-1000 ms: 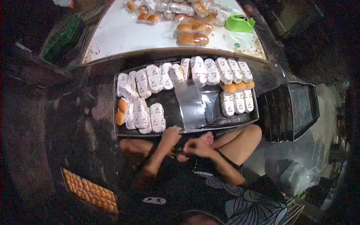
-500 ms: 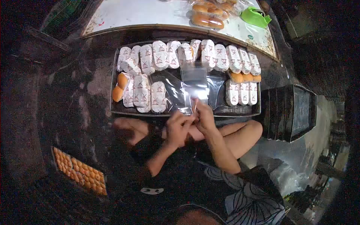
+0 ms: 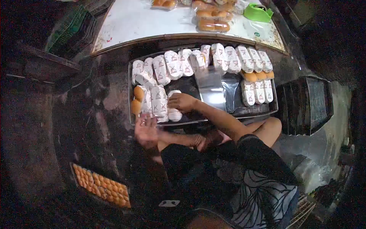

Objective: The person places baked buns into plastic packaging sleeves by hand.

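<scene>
A large dark tray holds rolls in white printed paper wrappers along its back and at both ends. My right hand reaches left across the tray, its fingers curled over a wrapped roll. Just beyond the tray's front left edge, my left hand is raised with its fingers spread, partly blurred, with a clear film by the fingertips. Clear plastic bags lie in the middle of the tray. Bare brown buns sit at its left end.
Behind the tray, a white tabletop bears bagged buns and a green tape dispenser. Stacked dark trays stand at the right. A tray of buns lies at the lower left. Green crates are at the upper left.
Both hands have parted from the middle front of the tray. My right hand has moved left onto a wrapped roll, and my left hand has gone left and opened. The whole view has shifted.
</scene>
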`<action>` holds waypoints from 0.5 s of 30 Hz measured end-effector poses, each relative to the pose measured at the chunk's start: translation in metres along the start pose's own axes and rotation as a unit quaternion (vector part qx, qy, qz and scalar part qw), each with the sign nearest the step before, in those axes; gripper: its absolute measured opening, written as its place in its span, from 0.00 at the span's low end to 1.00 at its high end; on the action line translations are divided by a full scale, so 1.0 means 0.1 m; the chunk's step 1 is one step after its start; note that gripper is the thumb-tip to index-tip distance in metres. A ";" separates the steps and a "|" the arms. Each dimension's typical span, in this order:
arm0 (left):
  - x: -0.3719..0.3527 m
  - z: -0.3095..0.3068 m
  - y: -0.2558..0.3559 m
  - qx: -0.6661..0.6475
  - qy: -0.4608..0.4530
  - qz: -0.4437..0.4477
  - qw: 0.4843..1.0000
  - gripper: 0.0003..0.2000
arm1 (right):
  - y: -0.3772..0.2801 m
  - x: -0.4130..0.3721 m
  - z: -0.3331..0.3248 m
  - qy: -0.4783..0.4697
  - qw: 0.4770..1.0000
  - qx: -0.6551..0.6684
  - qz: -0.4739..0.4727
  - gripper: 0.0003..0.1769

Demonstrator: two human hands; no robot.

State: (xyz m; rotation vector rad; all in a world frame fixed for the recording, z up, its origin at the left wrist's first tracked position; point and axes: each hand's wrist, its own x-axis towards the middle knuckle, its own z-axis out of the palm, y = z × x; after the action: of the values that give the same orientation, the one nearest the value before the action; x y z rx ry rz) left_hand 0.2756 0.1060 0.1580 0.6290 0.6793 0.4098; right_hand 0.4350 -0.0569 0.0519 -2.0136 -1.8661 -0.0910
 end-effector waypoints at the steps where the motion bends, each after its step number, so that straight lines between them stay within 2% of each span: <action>1: -0.03 -0.01 0.05 -0.040 -0.023 0.023 0.999 0.25 | -0.06 0.01 -0.07 -0.080 0.989 0.110 0.051 0.24; 2: -0.07 -0.01 0.09 -0.079 -0.043 0.047 0.995 0.26 | -0.14 -0.06 -0.09 -0.085 0.989 0.112 0.048 0.24; 3: -0.06 0.02 0.16 -0.108 -0.024 0.028 0.993 0.23 | -0.24 -0.19 -0.08 0.022 0.946 0.214 0.241 0.19; 4: -0.03 0.06 0.21 -0.112 -0.020 0.031 0.993 0.23 | -0.34 -0.33 -0.09 0.127 0.846 0.304 0.419 0.14; 5: 0.00 0.09 0.23 -0.144 -0.008 0.021 0.989 0.21 | -0.41 -0.48 -0.17 0.208 0.673 0.547 0.453 0.15; 6: 0.04 0.11 0.24 -0.174 0.005 0.008 0.985 0.20 | -0.54 -0.55 -0.36 0.269 0.430 0.735 0.449 0.17; 7: 0.10 0.10 0.21 -0.180 -0.025 0.004 0.983 0.18 | -0.75 -0.56 -0.53 0.265 0.427 0.736 0.453 0.17; 9: 0.05 0.29 0.07 -0.186 -0.047 0.000 0.981 0.18 | -1.13 -0.44 -1.05 0.351 0.471 0.656 0.474 0.20; 10: -0.03 0.41 -0.05 -0.190 -0.071 -0.005 0.979 0.18 | -1.18 -0.47 -1.12 0.265 0.711 0.450 0.471 0.22; 11: -0.12 0.52 -0.25 -0.166 -0.065 0.011 0.984 0.21 | -1.25 -0.33 -1.42 0.200 0.781 0.346 0.479 0.23; 12: -0.21 0.60 -0.40 -0.115 -0.129 0.021 0.985 0.23 | -1.30 -0.17 -1.71 0.130 0.834 0.237 0.481 0.24; 13: -0.24 0.61 -0.50 -0.115 -0.158 0.018 0.981 0.25 | -1.30 -0.14 -1.81 0.133 0.827 0.234 0.493 0.24; 15: -0.32 0.73 -0.55 -0.116 -0.192 0.009 0.974 0.26 | -1.27 -0.12 -1.93 0.088 0.775 0.294 0.553 0.25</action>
State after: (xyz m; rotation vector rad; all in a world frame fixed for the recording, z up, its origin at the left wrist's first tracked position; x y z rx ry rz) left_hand 0.3113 0.0192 0.1809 0.4730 0.2509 0.3634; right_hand 0.3519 -0.1262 0.2560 -2.1483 -0.2752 0.5365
